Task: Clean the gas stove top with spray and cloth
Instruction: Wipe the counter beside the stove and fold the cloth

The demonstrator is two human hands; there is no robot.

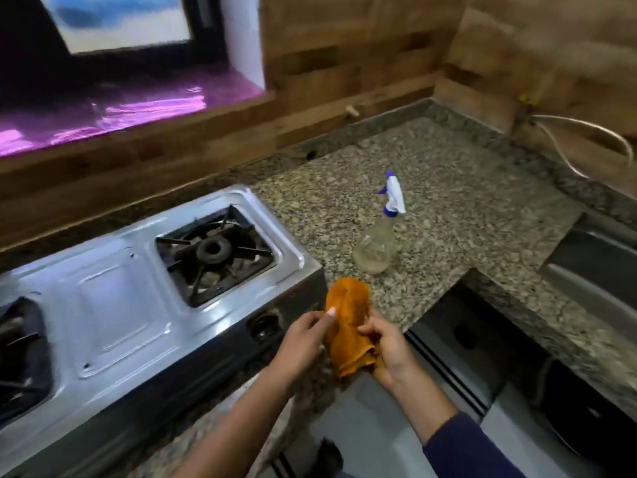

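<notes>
Presently we hold the orange cloth [348,326] in both hands, left hand [303,339] pinching, right hand [386,346] gripping; soft, limp, light; best bunched; spray bottle [377,243] stands untouched.

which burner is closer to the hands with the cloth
The right burner, fully in view beside the granite counter. The other burner sits at the stove's far left, cut off by the frame edge.

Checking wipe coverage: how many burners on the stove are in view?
2. One burner sits fully in view at the stove's right end, near the spray bottle. A second burner is cut off by the left frame edge. More may lie out of frame.
</notes>
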